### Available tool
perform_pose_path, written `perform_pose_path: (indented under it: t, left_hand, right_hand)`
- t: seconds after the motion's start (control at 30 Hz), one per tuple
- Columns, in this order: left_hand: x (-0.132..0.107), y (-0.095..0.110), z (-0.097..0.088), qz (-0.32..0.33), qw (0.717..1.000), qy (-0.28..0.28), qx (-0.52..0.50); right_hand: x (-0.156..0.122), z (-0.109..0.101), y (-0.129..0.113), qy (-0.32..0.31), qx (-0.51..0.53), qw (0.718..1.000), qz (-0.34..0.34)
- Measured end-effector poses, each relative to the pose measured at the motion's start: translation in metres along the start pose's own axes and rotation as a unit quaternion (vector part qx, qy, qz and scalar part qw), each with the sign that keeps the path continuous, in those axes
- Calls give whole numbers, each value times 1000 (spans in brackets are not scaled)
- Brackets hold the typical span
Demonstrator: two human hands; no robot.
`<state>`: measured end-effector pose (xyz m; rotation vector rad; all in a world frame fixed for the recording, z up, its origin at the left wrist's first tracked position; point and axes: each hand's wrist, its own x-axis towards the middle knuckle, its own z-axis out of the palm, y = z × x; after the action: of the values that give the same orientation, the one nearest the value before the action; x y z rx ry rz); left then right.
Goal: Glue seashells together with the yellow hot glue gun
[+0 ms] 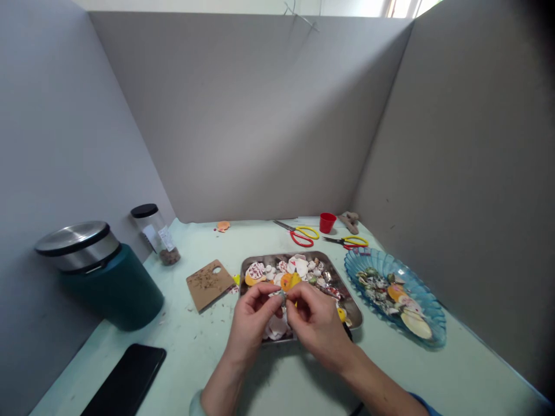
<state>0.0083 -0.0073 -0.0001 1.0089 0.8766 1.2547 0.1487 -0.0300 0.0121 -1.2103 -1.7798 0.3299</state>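
Observation:
Over the near part of a metal tray, my left hand and my right hand meet fingertip to fingertip. Both pinch one small greyish-green piece, too small to name. Beneath and behind the fingers, the tray holds white round slices, some with red marks, and yellow-orange pieces. Part of the tray's near side is hidden by my hands.
Left are a teal jar, a black phone, a tilted clear bottle and a brown board. Behind lie scissors, more scissors and a red cup. A blue dish stands right. Grey panels enclose the table.

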Motion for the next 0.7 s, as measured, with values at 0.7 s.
perform_pose_path:
  t: [0.7]
  left_hand:
    - [2, 0, 3, -51, 997, 8, -64]
  right_hand:
    - [3, -4, 3, 2, 80, 993, -87]
